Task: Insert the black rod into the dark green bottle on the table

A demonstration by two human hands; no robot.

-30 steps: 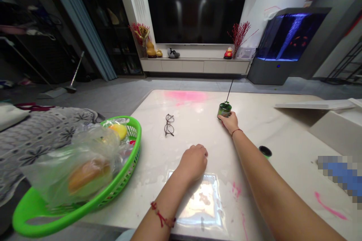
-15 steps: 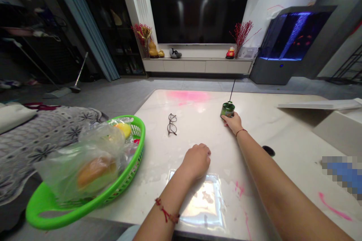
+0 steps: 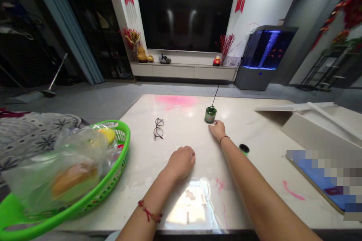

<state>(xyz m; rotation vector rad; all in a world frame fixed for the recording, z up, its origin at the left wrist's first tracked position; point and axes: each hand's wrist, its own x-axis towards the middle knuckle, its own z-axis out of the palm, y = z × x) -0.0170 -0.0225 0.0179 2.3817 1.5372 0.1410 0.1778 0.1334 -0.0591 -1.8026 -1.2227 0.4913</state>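
My right hand (image 3: pixel 217 128) lies on the white marble table (image 3: pixel 183 135), fingers stretched toward a small green bottle (image 3: pixel 210 115) with a thin black stick rising from it. The fingertips are just beside the bottle's base and hold nothing. My left hand (image 3: pixel 181 162) rests on the table as a loose fist, nearer to me, at the far edge of a clear plastic sheet (image 3: pixel 192 205). A red string bracelet is on each wrist. A small green cap (image 3: pixel 243 148) lies right of my right forearm.
Folded glasses (image 3: pixel 158 128) lie left of the bottle. A green basket (image 3: pixel 124 147) with bagged fruit overhangs the table's left edge. An open white box (image 3: pixel 311 130) and a blue flat item (image 3: pixel 322 173) sit at the right. Pink stains mark the tabletop.
My right hand has let go of the green bottle and slid back a little toward me. The left fist has stayed put. The camera view has tilted up and turned right.
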